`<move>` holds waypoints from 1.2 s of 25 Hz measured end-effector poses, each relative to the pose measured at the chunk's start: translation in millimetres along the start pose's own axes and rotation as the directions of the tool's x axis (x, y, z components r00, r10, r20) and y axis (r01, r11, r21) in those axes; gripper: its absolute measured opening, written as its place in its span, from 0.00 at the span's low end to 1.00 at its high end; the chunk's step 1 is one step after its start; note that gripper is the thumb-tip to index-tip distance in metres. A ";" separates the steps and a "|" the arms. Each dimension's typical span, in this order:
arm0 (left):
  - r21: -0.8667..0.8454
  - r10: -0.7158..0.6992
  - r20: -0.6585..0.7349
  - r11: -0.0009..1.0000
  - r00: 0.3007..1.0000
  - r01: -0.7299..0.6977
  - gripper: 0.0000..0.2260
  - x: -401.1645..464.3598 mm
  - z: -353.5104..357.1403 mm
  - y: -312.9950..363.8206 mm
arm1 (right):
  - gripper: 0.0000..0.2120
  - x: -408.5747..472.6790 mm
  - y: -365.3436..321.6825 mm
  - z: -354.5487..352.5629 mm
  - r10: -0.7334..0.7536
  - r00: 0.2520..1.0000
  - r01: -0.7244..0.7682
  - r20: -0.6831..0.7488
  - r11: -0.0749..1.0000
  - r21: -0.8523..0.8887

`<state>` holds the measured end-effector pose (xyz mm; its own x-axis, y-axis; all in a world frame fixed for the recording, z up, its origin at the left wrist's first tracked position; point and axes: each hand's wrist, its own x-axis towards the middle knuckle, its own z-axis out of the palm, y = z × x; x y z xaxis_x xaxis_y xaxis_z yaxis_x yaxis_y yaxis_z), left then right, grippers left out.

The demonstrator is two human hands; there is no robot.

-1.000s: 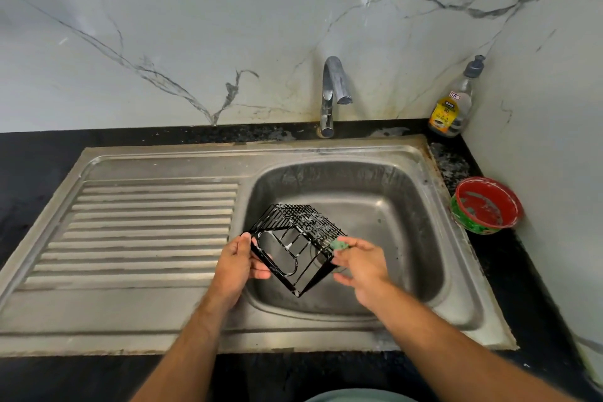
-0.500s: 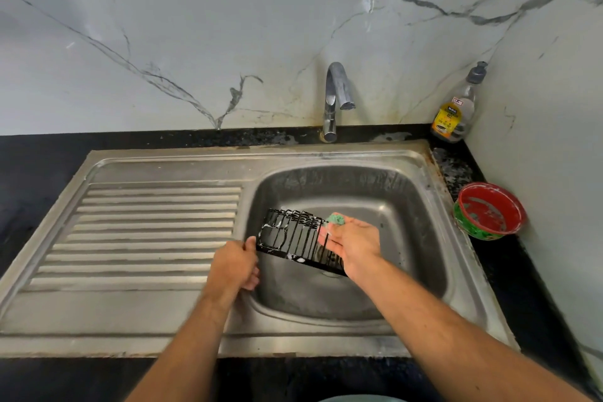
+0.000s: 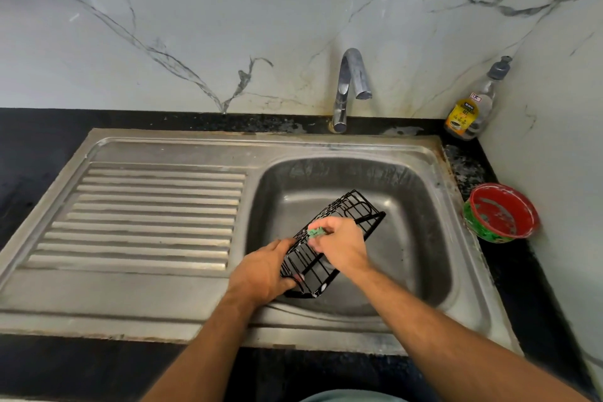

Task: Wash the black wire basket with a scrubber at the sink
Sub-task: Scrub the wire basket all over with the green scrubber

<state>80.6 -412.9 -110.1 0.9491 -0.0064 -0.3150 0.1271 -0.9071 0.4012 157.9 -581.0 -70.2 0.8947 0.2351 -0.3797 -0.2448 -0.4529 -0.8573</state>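
The white marble-veined wall [image 3: 261,26] backs a black bench [image 3: 39,140] that carries a steel sink [image 3: 326,147], with its ribbed drainboard [image 3: 153,215] to the left of the basin. The tap [image 3: 350,88] shows no water running, so rinsing looks yet to come; scrubbing seems to be midway. Over the basin the black wire basket [image 3: 346,215] is held tilted, its far end pointing away. The left hand [image 3: 264,271] grips its near end, fingers curled round the wires. The right hand [image 3: 342,245] pinches a green scrubber [image 3: 316,232] against the basket's side. A red bowl [image 3: 502,212] and a soap bottle [image 3: 470,108] stand at the right.
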 end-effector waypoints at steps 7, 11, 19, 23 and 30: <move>0.088 -0.039 0.017 0.995 0.999 0.037 0.32 -0.7 -1.5 3.6 | 0.10 -31.0 5.1 0.8 -0.394 0.919 0.346 -0.005 0.813 -0.468; 0.059 -0.034 0.012 0.998 0.999 0.033 0.32 -2.9 1.4 1.8 | 0.13 -51.2 16.8 12.7 -0.365 0.896 0.444 0.254 0.694 -0.567; 0.007 -0.013 -0.021 1.000 1.000 0.013 0.30 -3.8 2.9 -1.8 | 0.08 -48.1 1.5 20.1 -0.325 0.941 0.330 0.090 0.833 -0.444; 0.016 -0.033 -0.053 0.999 0.998 0.034 0.31 -4.8 -0.3 1.2 | 0.11 -38.1 -7.1 19.4 -0.271 0.962 0.267 0.046 0.885 -0.382; -0.005 -0.035 -0.043 0.999 0.998 0.035 0.30 -6.1 -3.1 4.0 | 0.10 -47.5 -8.3 14.1 -0.210 0.974 0.223 0.086 0.814 -0.536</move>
<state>76.1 -415.2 -103.9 0.9557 0.0435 -0.2912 0.1613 -0.9047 0.3944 112.2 -576.3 -49.9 0.8906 0.3984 -0.2193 0.2008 -0.7772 -0.5964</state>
